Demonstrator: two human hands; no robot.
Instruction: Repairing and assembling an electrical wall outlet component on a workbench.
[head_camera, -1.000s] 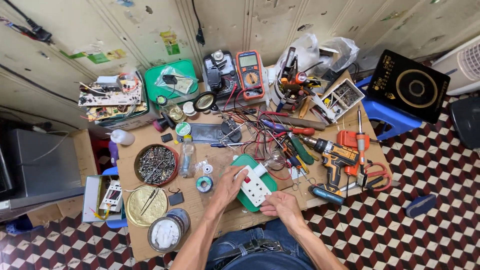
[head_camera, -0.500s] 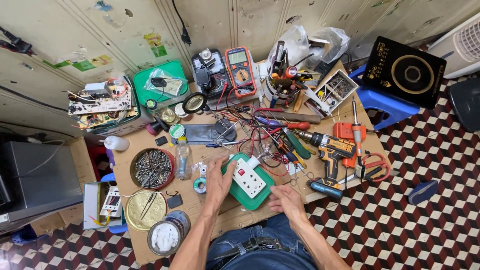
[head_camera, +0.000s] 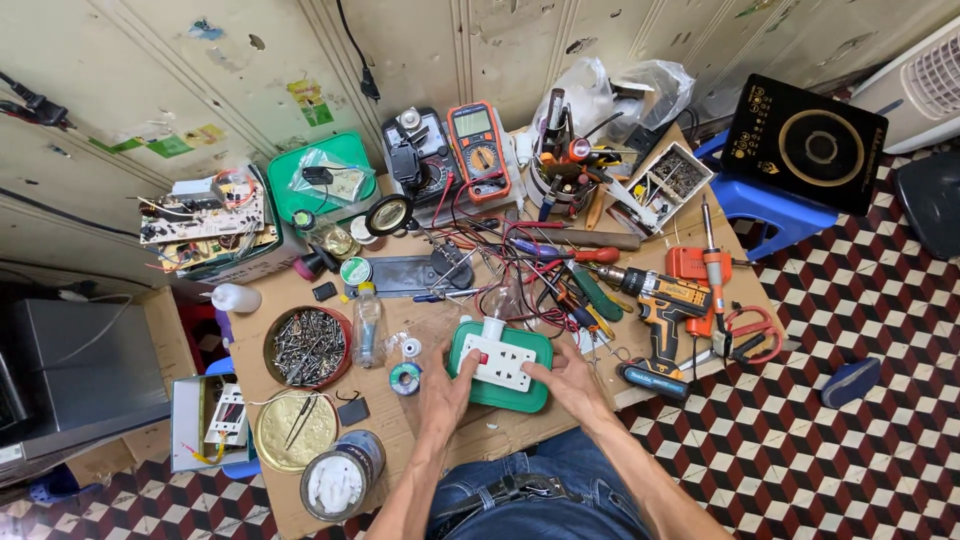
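Observation:
A green and white socket strip lies flat near the front edge of the cluttered wooden workbench. My left hand grips its left end, thumb on the white face. My right hand presses against its right end. A short white cable stub sticks out of its far side. A small solder reel sits just left of my left hand.
A round tin of screws, a brass lid and a can stand at the left. An orange cordless drill, scissors, screwdrivers and red wires crowd the right. Two multimeters sit at the back. A blue stool carries a black cooktop.
The socket strip has turned from a tilted position to lie level and square on the bench. Both hands have shifted to its two ends.

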